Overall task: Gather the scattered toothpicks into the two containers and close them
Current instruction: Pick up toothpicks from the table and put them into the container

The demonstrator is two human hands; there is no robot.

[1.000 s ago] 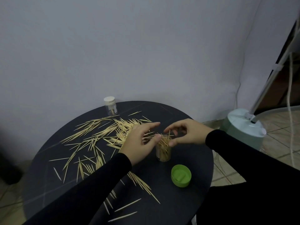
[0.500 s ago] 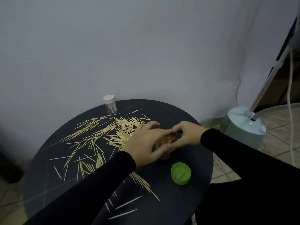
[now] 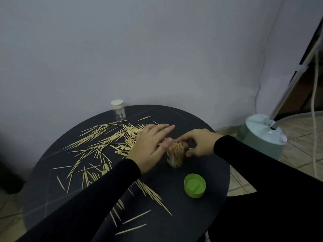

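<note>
**Both hands at the open toothpick jar, pile still scattered on counter**

Round dark counter (image 3: 201,215) against a pale wall. Open clear jar (image 3: 175,157) stands upright right of centre, packed with toothpicks standing on end, tips poking above the rim. Its green lid (image 3: 194,185) lies loose on the counter just in front and to the right of the jar, apart from it, inner side up.

Left hand (image 3: 149,147) is flat over the heap, fingers straight and stretched toward the far edge, palm down; thumb tip sits at the jar's rim on the left side. Its grip is spread wide and has hold of nothing visible. Right hand (image 3: 199,145) comes in from the right, fingers curled around the top of the jar, index and thumb at the rim; grip is closed onto the jar, though blur at the fingertips hides whether it also pinches a toothpick.

Scattered toothpicks (image 3: 104,142) cover the left half of the counter in a loose fan, densest just under and left of the left hand. A smaller bunch (image 3: 152,194) lies near the front, partly under the left sleeve, with a few single sticks near the front edge.

Second jar (image 3: 118,110), small and clear with a white cap on, stands upright at the far edge, only a few toothpicks inside.

Pale green stand base (image 3: 262,135) with a slanted pole sits on the tiled floor to the right.
</note>
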